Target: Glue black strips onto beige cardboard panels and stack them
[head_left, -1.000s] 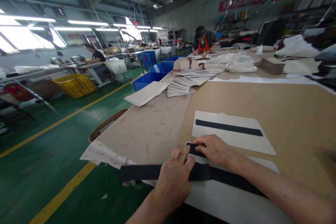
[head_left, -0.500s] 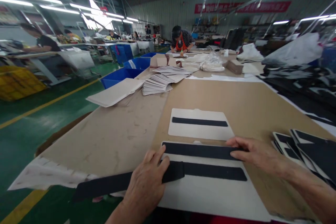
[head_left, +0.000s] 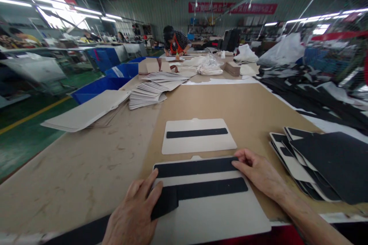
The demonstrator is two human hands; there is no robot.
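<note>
A cream board (head_left: 212,214) lies at the near edge of the table, with two black strips across it. The upper black strip (head_left: 198,167) runs along the board's far edge. My right hand (head_left: 255,172) pinches its right end between thumb and fingers. At its left end rests the index fingertip of my left hand (head_left: 135,206). A loose black strip (head_left: 166,202) passes under that hand's thumb and palm, its end overlapping the lower black strip (head_left: 212,189). Just beyond lies a smaller cream board (head_left: 198,145) with one black strip.
Stacked cream and black panels (head_left: 330,164) lie on the right. Fanned cream sheets (head_left: 149,92) and larger cream sheets (head_left: 89,111) sit at left, near blue bins (head_left: 97,88). Black fabric pieces (head_left: 316,95) are heaped at far right. A co-worker (head_left: 175,42) bends over the table's far end.
The camera view has turned to the right, so the scene sits further left. Both hands keep their places at the two ends of the upper strip.
</note>
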